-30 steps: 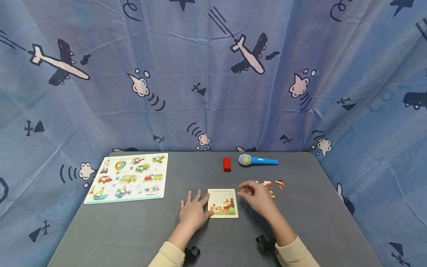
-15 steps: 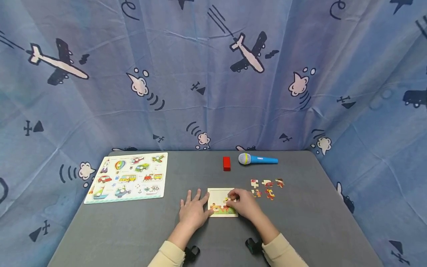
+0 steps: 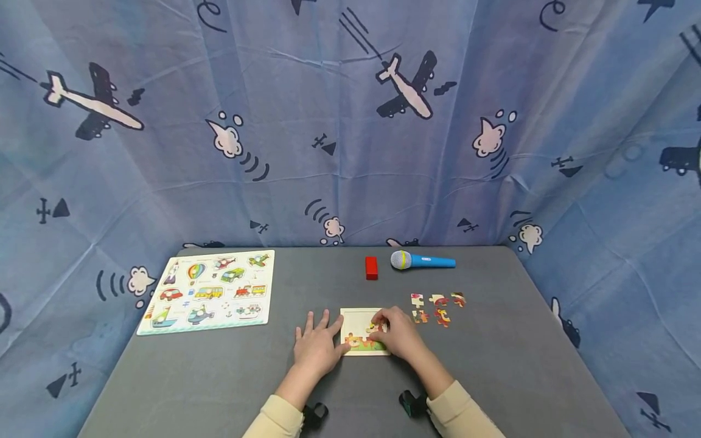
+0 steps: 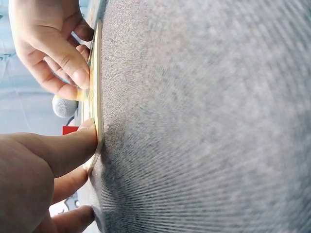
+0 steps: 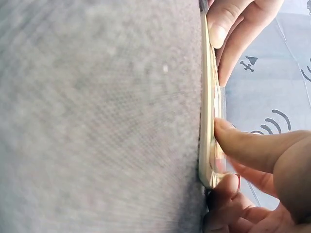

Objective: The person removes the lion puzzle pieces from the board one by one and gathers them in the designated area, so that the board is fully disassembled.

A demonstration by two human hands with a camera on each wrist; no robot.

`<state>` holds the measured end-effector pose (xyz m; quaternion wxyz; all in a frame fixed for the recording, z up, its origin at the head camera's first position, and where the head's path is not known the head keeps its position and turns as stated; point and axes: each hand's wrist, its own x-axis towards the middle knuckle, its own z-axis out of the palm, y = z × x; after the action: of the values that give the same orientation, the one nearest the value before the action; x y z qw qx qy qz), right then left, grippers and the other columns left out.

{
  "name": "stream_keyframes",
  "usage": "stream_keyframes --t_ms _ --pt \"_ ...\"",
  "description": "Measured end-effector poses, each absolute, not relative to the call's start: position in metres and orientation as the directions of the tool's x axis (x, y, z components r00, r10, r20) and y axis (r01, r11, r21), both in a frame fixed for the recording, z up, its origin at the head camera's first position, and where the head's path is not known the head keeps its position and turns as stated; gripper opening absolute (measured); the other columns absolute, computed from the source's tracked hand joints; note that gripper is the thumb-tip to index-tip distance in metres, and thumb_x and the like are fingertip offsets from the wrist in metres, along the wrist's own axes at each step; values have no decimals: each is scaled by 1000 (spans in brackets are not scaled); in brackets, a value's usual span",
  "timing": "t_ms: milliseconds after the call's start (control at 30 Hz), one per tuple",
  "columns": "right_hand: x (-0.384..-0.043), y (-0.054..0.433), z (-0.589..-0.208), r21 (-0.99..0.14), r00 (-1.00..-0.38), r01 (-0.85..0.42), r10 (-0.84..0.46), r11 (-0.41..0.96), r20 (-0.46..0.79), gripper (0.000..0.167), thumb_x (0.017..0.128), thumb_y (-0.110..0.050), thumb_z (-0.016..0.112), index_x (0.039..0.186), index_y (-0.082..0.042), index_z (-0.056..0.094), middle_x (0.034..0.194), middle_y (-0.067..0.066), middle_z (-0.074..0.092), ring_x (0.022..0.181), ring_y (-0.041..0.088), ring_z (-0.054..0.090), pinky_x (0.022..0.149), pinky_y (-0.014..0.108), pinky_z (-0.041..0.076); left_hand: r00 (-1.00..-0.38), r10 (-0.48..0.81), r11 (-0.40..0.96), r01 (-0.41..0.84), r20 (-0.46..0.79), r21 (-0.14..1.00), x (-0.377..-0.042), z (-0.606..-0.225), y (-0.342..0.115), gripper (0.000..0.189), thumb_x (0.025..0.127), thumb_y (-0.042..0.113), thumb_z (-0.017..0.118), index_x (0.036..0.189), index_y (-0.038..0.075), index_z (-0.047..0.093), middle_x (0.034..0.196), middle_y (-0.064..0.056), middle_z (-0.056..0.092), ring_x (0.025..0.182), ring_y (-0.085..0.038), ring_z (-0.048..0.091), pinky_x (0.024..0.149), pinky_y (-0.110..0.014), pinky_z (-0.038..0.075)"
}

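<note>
In the head view a small square jigsaw puzzle board (image 3: 356,317) with a pale frame lies on the table, partly filled with picture pieces along its lower side. My left hand (image 3: 317,353) lies at its left edge with fingers spread, the thumb (image 4: 73,148) on the frame. Over the board's right side, my right hand (image 3: 404,334) pinches a puzzle piece (image 4: 81,94) between thumb and finger, low against the board; the piece is mostly hidden by the fingers. Several loose puzzle pieces (image 3: 442,317) lie to the right of the board, beyond the right hand.
A red block (image 3: 371,268) and a blue toy microphone (image 3: 432,261) lie behind the board. At the back left is a large white vehicle picture board (image 3: 183,293). A blue printed curtain (image 3: 350,140) hangs behind the grey table (image 3: 219,383).
My right hand has moved left from beside the loose pieces onto the board, bringing a puzzle piece, and has shifted slightly there since. The left hand stays in place.
</note>
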<state>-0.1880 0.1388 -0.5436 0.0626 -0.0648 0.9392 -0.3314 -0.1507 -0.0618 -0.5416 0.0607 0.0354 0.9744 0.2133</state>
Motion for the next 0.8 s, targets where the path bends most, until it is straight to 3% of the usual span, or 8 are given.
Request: stream_keyframes --t_ms 367,467,633,800 --pt "-189 139 -544 -622 -982 -113 -181 774 -47 18 79 -17 87 93 -17 76 94 0 65 87 16 55 82 42 49 -992 85 912 38 -97 410 -150 -543 -62 66 85 46 77 145 24 58 157 -12 45 150 -44 27 114 -70 27" --pt "-190 140 -544 -653 -983 -108 -179 750 -44 15 81 -14 85 93 -17 78 89 0 64 81 15 55 74 37 48 -991 84 912 37 -99 409 -150 -544 -62 66 85 46 77 145 25 59 157 -12 45 150 -44 28 114 -70 27" --pt "-192 144 -541 -796 -994 -34 -100 604 -34 15 82 -10 84 95 -9 77 79 -2 67 69 10 58 62 25 48 -992 81 912 35 -96 410 -150 -545 -62 65 86 47 77 145 25 59 157 -12 45 151 -44 27 114 -70 27" --pt "-194 157 -529 -847 -997 71 20 527 -71 22 79 -20 88 93 -8 76 77 -1 72 65 11 63 58 26 52 -992 86 907 41 -90 419 -150 -545 -62 66 86 46 77 145 26 58 157 -13 45 151 -45 27 114 -70 26"
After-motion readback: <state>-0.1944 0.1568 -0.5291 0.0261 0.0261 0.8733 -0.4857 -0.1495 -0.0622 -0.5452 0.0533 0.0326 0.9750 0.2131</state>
